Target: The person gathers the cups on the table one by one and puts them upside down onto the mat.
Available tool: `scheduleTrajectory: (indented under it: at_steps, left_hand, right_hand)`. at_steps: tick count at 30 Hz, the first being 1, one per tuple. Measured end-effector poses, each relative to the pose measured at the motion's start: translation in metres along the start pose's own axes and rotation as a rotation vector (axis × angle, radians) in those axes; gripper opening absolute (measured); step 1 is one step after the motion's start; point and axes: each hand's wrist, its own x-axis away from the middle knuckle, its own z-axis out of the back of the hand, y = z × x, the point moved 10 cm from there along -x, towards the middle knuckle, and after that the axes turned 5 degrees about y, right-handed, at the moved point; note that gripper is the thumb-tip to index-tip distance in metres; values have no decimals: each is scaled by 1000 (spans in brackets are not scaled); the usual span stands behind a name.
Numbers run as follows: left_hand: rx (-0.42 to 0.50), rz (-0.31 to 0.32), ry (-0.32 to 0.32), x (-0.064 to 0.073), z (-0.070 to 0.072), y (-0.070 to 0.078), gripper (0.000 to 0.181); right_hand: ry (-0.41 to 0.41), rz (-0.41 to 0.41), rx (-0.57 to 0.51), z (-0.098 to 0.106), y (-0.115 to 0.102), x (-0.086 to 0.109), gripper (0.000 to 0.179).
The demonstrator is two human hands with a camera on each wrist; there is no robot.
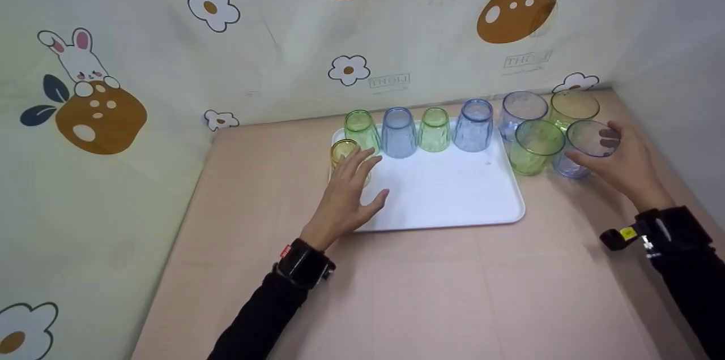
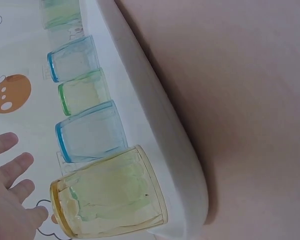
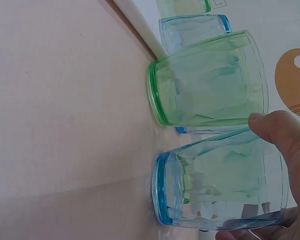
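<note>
Backdrop: pale cloth printed with rabbits, brown shapes and flowers, hanging behind the table. Table: pinkish-tan top, faint creases visible. White tray: flat on the table toward the backdrop; clock positions below are read from its centre, twelve o'clock pointing at the backdrop.

Sleeves: dark, a black band at each wrist. Right hand: at three o'clock, beyond the tray, thumb and fingers gripping the held blue glass near its rim. Left hand: at nine o'clock, fingers spread and thumb apart, beside the inverted yellow glass. No finger wraps round that glass; whether a fingertip touches it I cannot tell.

Four glasses, mouths up, stand close together on the table between two and three o'clock. Rear pair: the rear blue glass and the upright yellow glass. Front pair: the upright green glass, just beside the tray's edge, and the held blue glass.

Five glasses stand mouth down on the tray. The inverted yellow glass is near ten o'clock. Along the far edge, from before eleven to one o'clock: first green glass, first blue glass, second green glass, second blue glass.
</note>
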Motion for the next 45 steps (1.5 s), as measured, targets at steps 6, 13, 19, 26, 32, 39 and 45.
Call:
scheduleTrajectory:
  at_steps: [6,13,19,26,32,39,45]
  left_hand:
    - [9,22,-17,1,-3,-2,54]
    - [12,29,-27,2,-4,-1,53]
    - [28,19,-11,3,-2,0,53]
    - [31,29,-22,5,-3,0,53]
    - [31,20,-18,4,-2,0,53]
    - [36,31,-29,3,-3,-1,53]
    - [45,33,-27,3,-4,-1,53]
  right_hand:
    - [-70,-17,23,-2,1,-2,112]
    - [-56,-6,35,0,1,0,106]
    - [-44,-9,-2,1,3,5,104]
    - [-4,-12,-56,8,5,10,101]
    - [10,-32,-75,11,11,12,97]
    - [44,-99,-104,20,15,13,99]
    - [86,-163,-111,32,19,14,99]
